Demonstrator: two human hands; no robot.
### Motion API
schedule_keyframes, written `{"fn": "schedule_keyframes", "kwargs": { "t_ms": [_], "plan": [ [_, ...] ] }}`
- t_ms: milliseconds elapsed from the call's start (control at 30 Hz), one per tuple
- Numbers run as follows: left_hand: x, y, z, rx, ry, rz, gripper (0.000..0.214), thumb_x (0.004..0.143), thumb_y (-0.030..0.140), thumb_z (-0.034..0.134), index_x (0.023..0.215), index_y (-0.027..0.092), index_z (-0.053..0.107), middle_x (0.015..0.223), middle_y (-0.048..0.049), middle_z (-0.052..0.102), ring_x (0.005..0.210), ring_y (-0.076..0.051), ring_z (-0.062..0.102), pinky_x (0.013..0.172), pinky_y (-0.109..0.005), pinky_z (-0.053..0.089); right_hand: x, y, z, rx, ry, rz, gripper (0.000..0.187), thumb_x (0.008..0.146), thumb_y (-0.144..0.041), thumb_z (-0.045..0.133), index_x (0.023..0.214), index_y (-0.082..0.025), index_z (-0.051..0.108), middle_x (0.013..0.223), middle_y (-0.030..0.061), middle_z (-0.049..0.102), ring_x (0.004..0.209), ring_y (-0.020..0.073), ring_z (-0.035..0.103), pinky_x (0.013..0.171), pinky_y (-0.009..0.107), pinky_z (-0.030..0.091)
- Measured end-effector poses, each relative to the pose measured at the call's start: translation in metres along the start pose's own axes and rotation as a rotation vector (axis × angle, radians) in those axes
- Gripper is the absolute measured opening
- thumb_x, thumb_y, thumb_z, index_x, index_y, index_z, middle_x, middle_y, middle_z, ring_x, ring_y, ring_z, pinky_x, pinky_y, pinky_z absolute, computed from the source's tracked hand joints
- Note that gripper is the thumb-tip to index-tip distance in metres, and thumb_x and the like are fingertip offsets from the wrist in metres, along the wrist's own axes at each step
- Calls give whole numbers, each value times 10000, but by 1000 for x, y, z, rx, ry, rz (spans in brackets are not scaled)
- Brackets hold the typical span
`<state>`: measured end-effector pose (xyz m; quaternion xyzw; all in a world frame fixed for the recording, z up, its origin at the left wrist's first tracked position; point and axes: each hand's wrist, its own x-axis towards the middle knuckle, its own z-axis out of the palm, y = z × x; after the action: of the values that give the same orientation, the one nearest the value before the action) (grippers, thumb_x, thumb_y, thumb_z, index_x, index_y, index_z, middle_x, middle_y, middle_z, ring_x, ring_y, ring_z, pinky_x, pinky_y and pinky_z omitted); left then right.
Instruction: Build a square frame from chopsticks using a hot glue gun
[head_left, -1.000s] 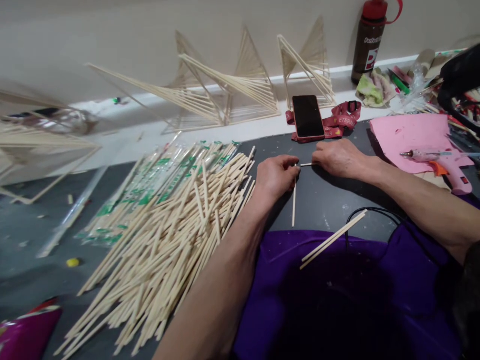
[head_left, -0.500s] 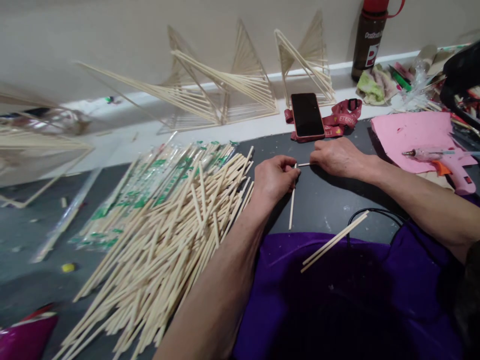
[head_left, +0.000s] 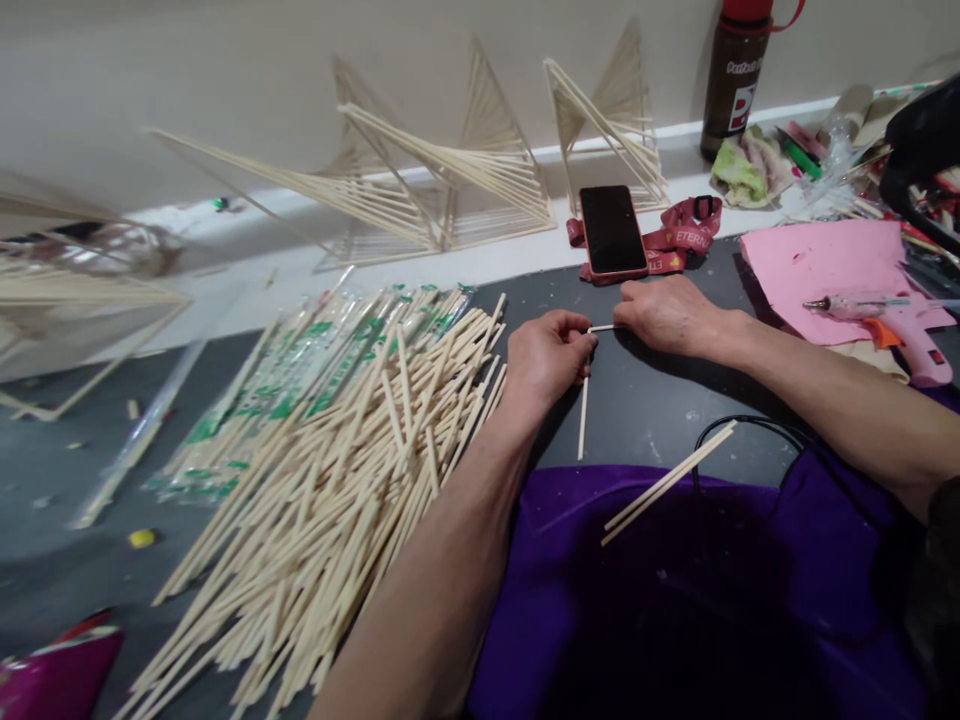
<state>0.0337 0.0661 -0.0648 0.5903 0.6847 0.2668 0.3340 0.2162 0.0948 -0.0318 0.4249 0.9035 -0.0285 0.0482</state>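
My left hand [head_left: 551, 355] pinches the upper end of a thin wooden chopstick [head_left: 583, 415], whose lower part points toward me over the dark table. A second chopstick [head_left: 602, 328] is gripped by my right hand [head_left: 664, 315], which hides most of it. Its bare tip meets the first stick at the left fingertips, at roughly a right angle. Two more loose chopsticks [head_left: 667, 485] lie side by side across the purple cloth [head_left: 555, 510] on my lap and the table edge. Left of my left forearm spreads a big heap of chopsticks [head_left: 352, 480].
Plastic-wrapped chopsticks [head_left: 285, 370] lie behind the heap. Stick frameworks [head_left: 465, 170] stand along the wall. A phone [head_left: 613, 230] rests on a red lanyard [head_left: 690, 230] beyond my hands. At right, a pink glue gun [head_left: 892, 325] lies on pink sheet [head_left: 817, 255]; a bottle [head_left: 735, 90] stands behind.
My right hand has shifted slightly left, bringing its chopstick's tip from a small gap into apparent contact with the stick in my left hand. The left hand is nearly still.
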Motion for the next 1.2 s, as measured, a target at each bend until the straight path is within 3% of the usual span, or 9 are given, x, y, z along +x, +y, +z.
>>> {"fn": "schedule_keyframes", "kwargs": {
  "t_ms": [767,1200],
  "plan": [
    [2,2,1,-139,-19,-52,173,782,129,658,951,146,690,621,40,610,448,-99,583,454,-210,475,3,3,6,13,30,-12,388,989,-187,404,1162,-180,751,1160,140,701,835,193,597,595,318,255],
    [6,1,3,-34,12,-9,136,803,206,645,919,153,691,636,14,641,481,-135,621,477,-240,504,2,-1,-1,18,21,-12,396,971,-152,422,1180,-162,758,1194,150,707,863,199,605,609,308,273]
  ]
}}
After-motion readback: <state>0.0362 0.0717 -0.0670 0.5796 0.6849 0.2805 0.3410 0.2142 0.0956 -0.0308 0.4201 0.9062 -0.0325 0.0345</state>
